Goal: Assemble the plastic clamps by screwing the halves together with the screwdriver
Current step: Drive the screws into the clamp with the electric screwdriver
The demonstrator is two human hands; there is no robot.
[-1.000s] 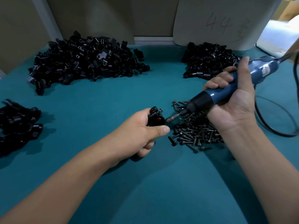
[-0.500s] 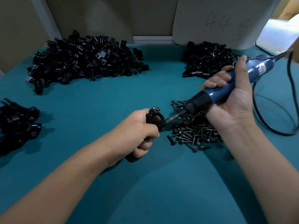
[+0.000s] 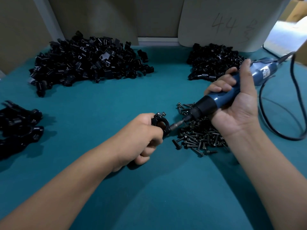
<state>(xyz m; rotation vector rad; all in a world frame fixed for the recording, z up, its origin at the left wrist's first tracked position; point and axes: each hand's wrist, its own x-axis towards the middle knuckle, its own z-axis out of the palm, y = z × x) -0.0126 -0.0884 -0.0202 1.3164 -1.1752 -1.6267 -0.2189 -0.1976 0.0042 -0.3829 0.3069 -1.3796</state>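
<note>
My left hand [image 3: 141, 136] grips a black plastic clamp [image 3: 160, 124] just above the teal table, its round opening facing me and a screw head standing out of its top. My right hand [image 3: 235, 103] holds a blue electric screwdriver [image 3: 221, 98] slanted down to the left. The bit's tip touches the clamp's right side. A heap of dark screws [image 3: 197, 135] lies on the table under the screwdriver, to the right of the clamp.
A big pile of black clamp halves [image 3: 86, 63] lies at the back left, a smaller pile [image 3: 214, 62] at the back right, more black parts [image 3: 18, 125] at the left edge. The screwdriver's black cable [image 3: 269, 123] loops on the right. A pale board [image 3: 229, 22] leans behind.
My left hand turned the clamp so its round opening now faces me, and my thumb slid off its front. The screwdriver bit stayed against the clamp's right side.
</note>
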